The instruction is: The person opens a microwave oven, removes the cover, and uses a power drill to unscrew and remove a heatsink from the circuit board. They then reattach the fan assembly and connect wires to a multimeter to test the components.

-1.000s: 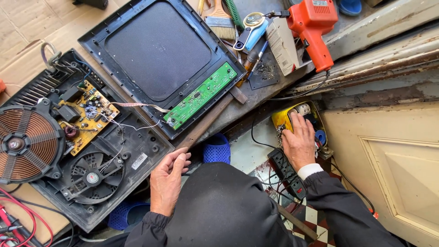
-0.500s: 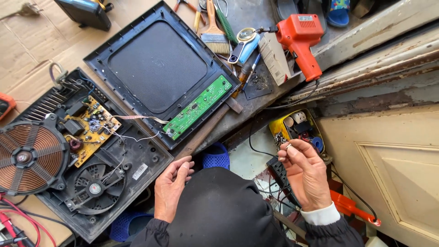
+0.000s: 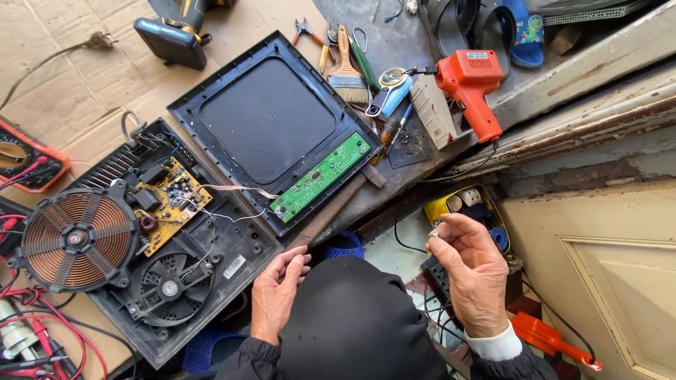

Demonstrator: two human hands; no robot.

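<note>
It was a makeshift repair workshop: an opened induction cooker (image 3: 141, 246) lay before the left hand (image 3: 277, 295), tools (image 3: 394, 77) beyond.

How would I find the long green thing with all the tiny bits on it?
Start at the big black square cooker lid lying upside down on the cardboard. Look along its edge nearest the person's left hand: the green circuit board sits there as a narrow strip. It is the only bright green board; the other board, by the copper coil, is yellow.
</note>
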